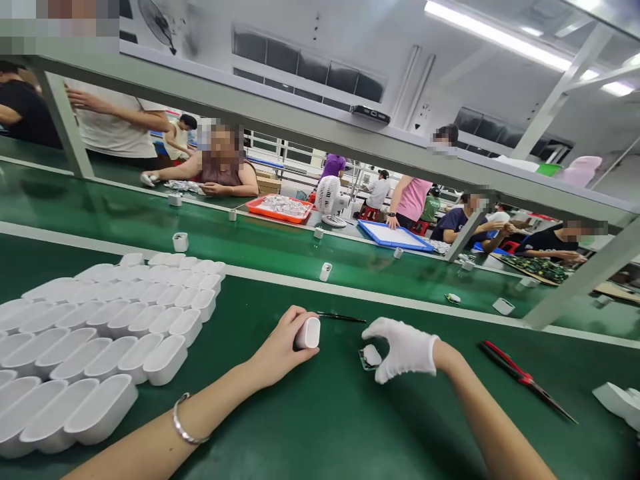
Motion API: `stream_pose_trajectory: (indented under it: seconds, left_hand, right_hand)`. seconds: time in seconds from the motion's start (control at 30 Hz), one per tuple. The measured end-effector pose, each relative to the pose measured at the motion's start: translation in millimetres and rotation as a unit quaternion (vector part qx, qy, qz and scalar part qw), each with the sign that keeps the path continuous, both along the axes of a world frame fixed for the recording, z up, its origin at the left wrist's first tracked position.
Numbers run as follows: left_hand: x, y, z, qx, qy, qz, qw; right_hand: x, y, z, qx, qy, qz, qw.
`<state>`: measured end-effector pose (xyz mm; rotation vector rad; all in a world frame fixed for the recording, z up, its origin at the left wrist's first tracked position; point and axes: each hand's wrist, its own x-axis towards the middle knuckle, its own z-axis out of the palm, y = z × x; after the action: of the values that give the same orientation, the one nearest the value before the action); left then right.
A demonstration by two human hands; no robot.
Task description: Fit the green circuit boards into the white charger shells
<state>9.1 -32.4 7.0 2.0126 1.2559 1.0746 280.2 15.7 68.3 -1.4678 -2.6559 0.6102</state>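
Note:
My left hand is bare and wrapped round a small white oval plastic casing, held just above the green bench. My right hand wears a white glove; its thumb and fingers curl over a small white part that lies on a little square piece on the bench. A thin black tool lies just beyond the two hands.
Several rows of white oval casings stand packed at the left. Red-handled cutters lie at the right, with a white part at the far right edge. Loose casings ride the green conveyor behind. People work at the opposite bench.

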Motion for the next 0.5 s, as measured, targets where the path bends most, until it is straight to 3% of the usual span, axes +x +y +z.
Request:
stream_pose_trajectory:
  seconds: [0.17,0.3,0.4,0.5]
  left_hand:
    - [2,2,2.0,-0.008,-0.006,-0.010,1.000]
    - [2,4,0.9,-0.017,-0.019,0.003,1.000]
    - [3,2,-0.8,-0.013,-0.013,0.000,1.000]
    - [3,-1,-1.0,0.033,0.019,-0.028,0.999]
  right_hand:
    - [8,-6,-30.4,-0.010,0.049,-0.076,0.996]
    - [-11,-21,-31.0,-0.009,0.163,-0.072,0.984]
    - [-25,-40,-24.7,0.053,0.261,-0.043,0.963]
    - [-36,-57,-25.8,0.182,0.357,-0.019,0.916]
